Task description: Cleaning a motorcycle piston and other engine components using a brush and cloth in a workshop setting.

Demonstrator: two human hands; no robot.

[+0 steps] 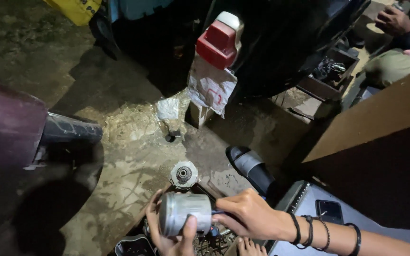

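From the head camera, looking straight down: the left hand (167,232) is cupped under a grey metal cylinder (185,213), fingers curled up around its far side and the thumb pressed over the near edge, so the hand is closed on it but not clenched. The right hand (247,214) comes in from the right with dark bracelets on the wrist; its fingertips are pinched close together against the end of the cylinder, on a small dark-blue part (217,212) there. Whether they grip that part or only press on it I cannot tell.

Just beyond the left fingers, on the stained concrete floor (129,156), sits a round toothed metal disc (183,174), apart from the cylinder. Below the thumb lies a dark tray of small metal bits (214,244), and a bare foot (250,247) shows just under the right wrist. Past the right knuckles rests a black sandal (251,168); further right, a phone (329,211) lies on a grey surface. Well beyond, a red tail lamp (219,40) hangs on a dark vehicle, and another person's hand (394,21) is in the top corner.

To my eye the cylinder is the risk: it looks smooth and heavy, held from below by one hand only. A hard push from the right fingers could slide it out, onto the foot or the floor
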